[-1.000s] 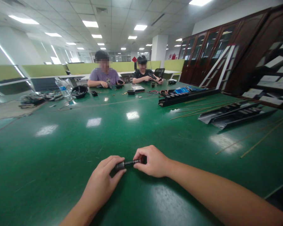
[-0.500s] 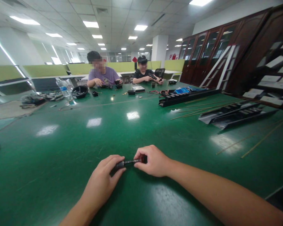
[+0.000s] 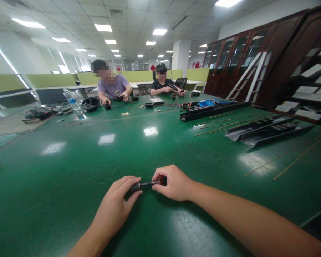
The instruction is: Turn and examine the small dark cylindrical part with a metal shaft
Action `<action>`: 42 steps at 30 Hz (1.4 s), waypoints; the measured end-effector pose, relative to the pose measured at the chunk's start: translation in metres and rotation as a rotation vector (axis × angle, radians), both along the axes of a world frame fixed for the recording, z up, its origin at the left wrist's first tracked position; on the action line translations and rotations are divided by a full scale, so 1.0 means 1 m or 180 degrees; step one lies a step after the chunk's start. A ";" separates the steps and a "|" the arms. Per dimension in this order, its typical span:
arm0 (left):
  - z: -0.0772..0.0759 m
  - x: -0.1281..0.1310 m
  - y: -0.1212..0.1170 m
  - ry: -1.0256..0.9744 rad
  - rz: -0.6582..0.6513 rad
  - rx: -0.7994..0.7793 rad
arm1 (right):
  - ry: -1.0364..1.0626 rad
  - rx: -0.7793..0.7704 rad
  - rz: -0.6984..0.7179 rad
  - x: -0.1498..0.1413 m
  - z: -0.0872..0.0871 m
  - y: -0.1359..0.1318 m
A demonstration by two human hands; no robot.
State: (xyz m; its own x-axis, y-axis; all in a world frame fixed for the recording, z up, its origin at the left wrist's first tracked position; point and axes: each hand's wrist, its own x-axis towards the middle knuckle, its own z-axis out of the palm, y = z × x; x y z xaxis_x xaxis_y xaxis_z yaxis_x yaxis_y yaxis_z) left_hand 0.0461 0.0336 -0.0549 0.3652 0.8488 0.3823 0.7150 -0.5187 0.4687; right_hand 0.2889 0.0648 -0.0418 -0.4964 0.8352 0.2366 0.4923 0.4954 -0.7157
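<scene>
My left hand (image 3: pixel 116 201) is closed around a dark cylinder (image 3: pixel 135 187), thumb and fingers on either side of its end. From that cylinder a thin dark rod (image 3: pixel 147 184) runs right, level and just over the green table. At the rod's far end my right hand (image 3: pixel 175 182) pinches a dark reddish-brown piece (image 3: pixel 163 181) with thumb and forefinger. A small gap separates the two hands, with the rod bridging it. The fingers hide much of both ends, so the exact kind of the part is unclear.
On the green table (image 3: pixel 77 167), black metal channels (image 3: pixel 253 137) and thin brass-coloured rods (image 3: pixel 296 159) lie to the right. Two people sit across, handling dark parts. A clear bottle (image 3: pixel 72 101) and a black bowl-shaped container (image 3: pixel 90 104) stand at the far left.
My hands keep nearly the same pose; the left shifts very slightly left. Across the table, the person in purple has leaned left, a hand now at a small black box.
</scene>
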 end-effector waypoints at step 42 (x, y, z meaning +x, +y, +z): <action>0.014 -0.018 0.017 -0.1331 0.1252 -0.0758 | 0.0005 -0.0048 0.0006 0.000 -0.001 -0.002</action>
